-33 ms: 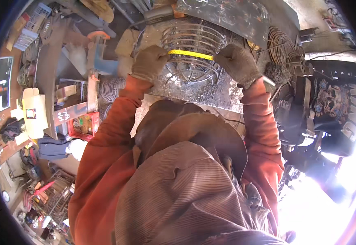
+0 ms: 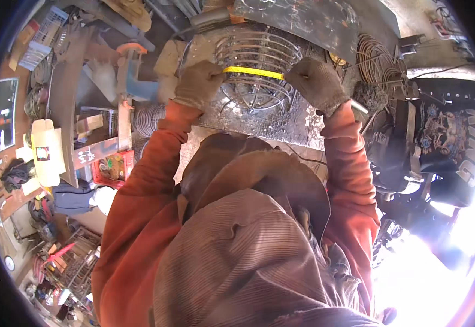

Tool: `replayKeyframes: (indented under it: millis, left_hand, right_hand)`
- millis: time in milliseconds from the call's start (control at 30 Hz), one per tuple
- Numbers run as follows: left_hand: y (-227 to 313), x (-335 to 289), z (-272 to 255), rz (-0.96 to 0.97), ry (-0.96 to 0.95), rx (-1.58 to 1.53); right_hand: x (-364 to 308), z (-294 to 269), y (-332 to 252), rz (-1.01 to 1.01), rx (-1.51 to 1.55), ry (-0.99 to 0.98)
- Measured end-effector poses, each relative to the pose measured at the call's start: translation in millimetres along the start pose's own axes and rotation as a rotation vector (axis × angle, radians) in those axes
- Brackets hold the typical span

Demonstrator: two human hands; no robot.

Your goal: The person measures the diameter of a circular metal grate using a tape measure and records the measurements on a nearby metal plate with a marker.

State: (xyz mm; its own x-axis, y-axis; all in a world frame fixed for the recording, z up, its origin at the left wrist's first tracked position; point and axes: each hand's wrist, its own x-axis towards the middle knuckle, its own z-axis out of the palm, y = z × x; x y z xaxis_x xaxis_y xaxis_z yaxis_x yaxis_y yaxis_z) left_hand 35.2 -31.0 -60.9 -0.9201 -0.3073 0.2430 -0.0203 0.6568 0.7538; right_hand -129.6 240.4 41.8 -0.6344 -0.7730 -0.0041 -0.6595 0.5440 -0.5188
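Note:
Between my gloved hands a yellow tape measure (image 2: 253, 72) is stretched straight across a round cage of bent metal rods (image 2: 259, 48). My left hand (image 2: 199, 82) is closed on the tape's left end, at the cage's left side. At the other side, my right hand (image 2: 318, 83) is closed on the tape's right end; any case is hidden in the glove. The cage lies on a dark, gritty workbench (image 2: 232, 121), its curved rods stacked like ribs toward the far side.
Beyond the cage lies a dark metal sheet (image 2: 303, 24). Coiled rod (image 2: 376, 60) sits at the right. On the left are a blue clamp-like tool (image 2: 139, 84), a wire coil (image 2: 146, 120) and a red crate (image 2: 113, 168). A black printed cloth (image 2: 450, 141) hangs far right.
Both hands keep the tape stretched in nearly the same place over the cage. Only a slight shift of the whole view shows.

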Motion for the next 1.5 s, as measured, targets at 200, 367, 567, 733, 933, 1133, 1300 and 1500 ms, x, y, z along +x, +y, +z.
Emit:
replayKeyframes:
  millis: [200, 367, 567, 733, 933, 1133, 1300, 1500]
  left_hand:
    - [31.7, 11.9, -17.2, -0.102, -0.104, 0.026]
    - [45.7, 14.9, -15.7, -0.287, -0.182, 0.121]
    - [50.4, 18.2, -15.2, -0.299, -0.237, 0.203]
    - [54.0, 15.8, -13.9, -0.26, -0.167, 0.148]
    - [53.6, 17.9, -15.6, -0.293, -0.203, 0.188]
    - [59.5, 18.7, -14.3, -0.294, -0.206, 0.19]
    - [54.4, 12.2, -10.0, -0.296, -0.175, 0.119]
    - [62.9, 14.3, -14.2, -0.18, -0.12, 0.219]
  right_hand:
    - [9.0, -9.2, 0.0, 0.022, -0.012, -0.097]
    - [8.0, 2.5, 10.2, 0.07, 0.016, -0.11]
    - [-11.1, 22.3, 21.0, 0.087, 0.143, 0.047]
    - [-17.7, 34.3, 35.4, -0.006, 0.168, 0.155]
    - [-22.2, 33.5, 28.3, 0.065, 0.278, 0.141]
    - [-30.1, 46.6, 33.2, 0.058, 0.236, 0.234]
    - [-35.4, 56.7, 30.0, -0.049, 0.179, 0.375]
    - [-33.1, 62.9, 30.1, -0.119, 0.036, 0.462]
